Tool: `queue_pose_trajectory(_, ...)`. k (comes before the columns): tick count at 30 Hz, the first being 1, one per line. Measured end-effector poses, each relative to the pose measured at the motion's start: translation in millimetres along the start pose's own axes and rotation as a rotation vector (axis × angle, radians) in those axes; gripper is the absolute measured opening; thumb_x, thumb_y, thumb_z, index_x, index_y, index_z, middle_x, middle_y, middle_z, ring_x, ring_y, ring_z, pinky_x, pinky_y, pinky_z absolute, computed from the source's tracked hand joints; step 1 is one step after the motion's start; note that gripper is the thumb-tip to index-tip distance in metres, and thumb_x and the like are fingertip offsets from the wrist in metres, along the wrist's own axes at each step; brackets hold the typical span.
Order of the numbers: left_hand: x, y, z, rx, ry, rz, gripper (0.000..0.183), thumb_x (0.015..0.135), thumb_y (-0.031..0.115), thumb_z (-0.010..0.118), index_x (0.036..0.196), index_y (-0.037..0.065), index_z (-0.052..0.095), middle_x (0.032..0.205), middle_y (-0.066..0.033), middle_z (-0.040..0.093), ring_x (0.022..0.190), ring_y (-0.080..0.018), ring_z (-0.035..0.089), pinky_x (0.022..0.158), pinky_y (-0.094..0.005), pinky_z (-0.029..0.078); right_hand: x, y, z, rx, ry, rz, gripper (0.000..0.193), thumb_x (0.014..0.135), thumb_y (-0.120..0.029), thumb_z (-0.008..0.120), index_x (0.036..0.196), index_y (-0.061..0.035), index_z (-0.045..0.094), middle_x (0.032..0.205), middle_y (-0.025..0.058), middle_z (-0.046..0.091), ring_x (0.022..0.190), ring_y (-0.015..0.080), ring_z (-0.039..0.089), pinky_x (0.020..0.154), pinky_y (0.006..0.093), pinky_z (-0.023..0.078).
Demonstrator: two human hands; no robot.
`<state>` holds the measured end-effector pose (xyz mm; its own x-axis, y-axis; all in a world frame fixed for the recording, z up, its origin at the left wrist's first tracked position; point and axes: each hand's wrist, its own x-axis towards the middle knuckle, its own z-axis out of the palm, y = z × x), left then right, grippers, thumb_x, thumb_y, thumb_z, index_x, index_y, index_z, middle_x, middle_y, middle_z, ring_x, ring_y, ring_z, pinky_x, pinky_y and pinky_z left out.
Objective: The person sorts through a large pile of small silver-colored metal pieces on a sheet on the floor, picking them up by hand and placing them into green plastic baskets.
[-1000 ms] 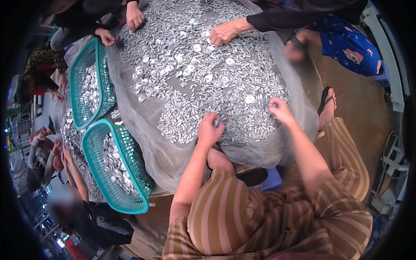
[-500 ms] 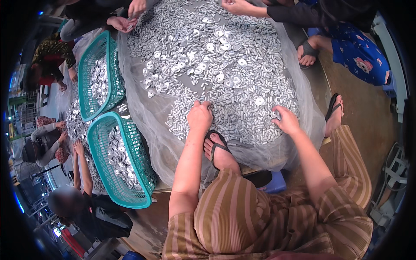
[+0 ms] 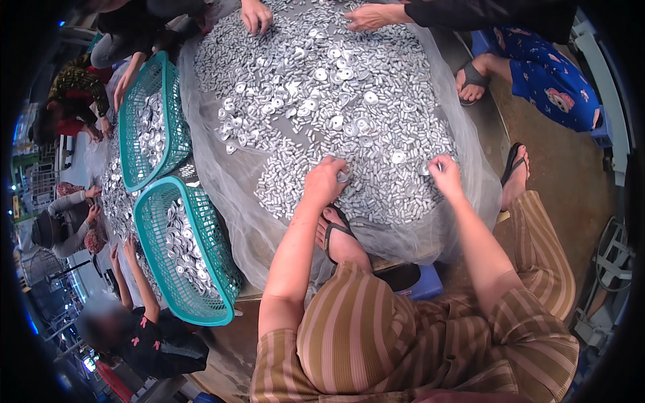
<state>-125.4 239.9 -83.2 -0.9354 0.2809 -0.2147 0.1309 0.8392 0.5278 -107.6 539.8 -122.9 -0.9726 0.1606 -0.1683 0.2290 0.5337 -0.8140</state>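
Note:
Small silvery metal cylinders [image 3: 386, 195] lie in a wide, shallow heap in front of me, with round, shiny metal discs [image 3: 370, 99] with a raised centre scattered among them. My left hand [image 3: 324, 179], at the near edge of the heap, has its fingers curled round a metal disc [image 3: 343, 176] that partly shows at the fingertips. To the right, thumb and fingers of my right hand [image 3: 446, 176] pinch another metal disc [image 3: 425, 170] just over the cylinders. Its far side is partly hidden by the fingers.
Two teal plastic baskets [image 3: 143, 218] holding metal discs stand at the left. Sheer netting [image 3: 222, 181] borders the heap. Co-workers' hands, one at the far middle [image 3: 256, 16] and another at the far right [image 3: 371, 17], reach over it. My sandalled foot [image 3: 346, 245] rests at the near edge.
My left hand has moved a little right, and a disc now shows in its fingers. My right hand has shifted slightly and keeps its disc. A co-worker's hand now reaches toward the far basket.

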Motion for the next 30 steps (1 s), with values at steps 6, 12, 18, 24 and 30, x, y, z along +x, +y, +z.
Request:
queue_pose_trajectory(6,-0.8,-24.4,15.2,-0.275,0.111,-0.048,0.027,0.066,0.016,0.071,0.085,0.006,0.054,0.082,-0.0119,0.06,0.078,-0.0323,0.057,0.068,-0.0373,0.045,-2.9,-12.0,-5.3,0.571,-0.438,0.506,0.011,0.072,-0.008,0.056,0.064,-0.0076,0.048,0.073,0.0067,0.06,0.053,0.0065,0.045,0.044,0.0187,0.032)
queue_pose_trajectory(12,2.2,-10.0,11.6,0.051,0.006,-0.005,0.032,0.071,0.025,0.067,0.098,0.011,0.057,0.085,-0.0096,0.059,0.081,-0.0309,0.058,0.07,-0.0385,0.046,-19.8,-28.9,3.3,-0.37,-0.504,-0.003,0.031,0.063,-0.03,0.073,0.075,-0.0111,0.051,0.06,0.0071,0.054,0.06,0.0214,0.055,0.055,0.0346,0.041)
queue_pose_trajectory(18,17.4,-20.2,15.0,-0.319,0.156,-0.104,0.021,0.068,0.016,0.067,0.079,0.003,0.055,0.077,-0.0125,0.058,0.069,-0.0284,0.056,0.064,-0.0345,0.044,-1.9,2.8,6.4,0.086,-0.335,0.047,0.016,0.065,-0.01,0.063,0.062,-0.0085,0.047,0.062,0.0021,0.055,0.063,0.0152,0.056,0.053,0.0288,0.039)
queue_pose_trajectory(24,36.7,0.6,20.9,-0.086,0.118,0.105,0.038,0.067,-0.001,0.051,0.103,0.01,0.053,0.098,-0.0127,0.056,0.078,-0.0328,0.058,0.072,-0.0379,0.047,25.7,-36.7,22.2,0.164,-0.344,0.381,0.015,0.071,-0.014,0.056,0.083,-0.0079,0.052,0.078,0.008,0.062,0.074,0.0196,0.058,0.062,0.03,0.044)
queue_pose_trajectory(30,36.0,22.4,19.6,-0.047,-0.186,0.084,0.038,0.067,0.0,0.048,0.101,0.015,0.057,0.1,-0.0116,0.057,0.087,-0.0311,0.057,0.075,-0.0383,0.046,24.7,-68.0,43.0,-0.523,-0.389,0.187,0.029,0.068,-0.027,0.063,0.091,-0.0097,0.056,0.089,0.014,0.061,0.089,0.0284,0.058,0.075,0.0396,0.045)
